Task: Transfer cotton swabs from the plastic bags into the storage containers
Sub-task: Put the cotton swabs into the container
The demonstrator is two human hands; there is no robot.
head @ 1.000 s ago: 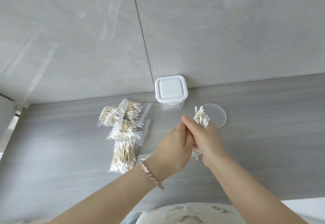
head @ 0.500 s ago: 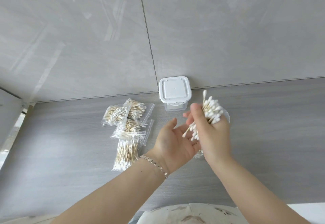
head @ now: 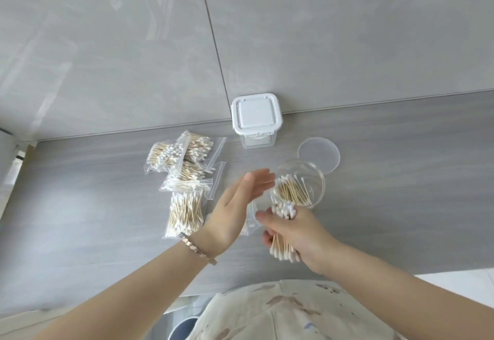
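My right hand (head: pixel 299 235) is closed around a bundle of cotton swabs (head: pixel 284 248), just in front of a round clear container (head: pixel 314 179) that holds more swabs and tilts toward me. My left hand (head: pixel 235 211) is open, fingers spread, its fingertips close to the container's left rim. An emptied plastic bag (head: pixel 252 216) lies between my hands, partly hidden. Several clear bags of cotton swabs (head: pixel 184 176) are piled on the grey counter left of my hands.
A square clear container with a white clip lid (head: pixel 256 115) stands shut against the back wall. The round clear lid (head: pixel 319 154) lies flat behind the round container. The counter's front edge runs just below my wrists.
My right hand has dropped from above the lid down to in front of the round container, still holding swabs. My left hand opened and moved away from the right hand. The round container came into sight.
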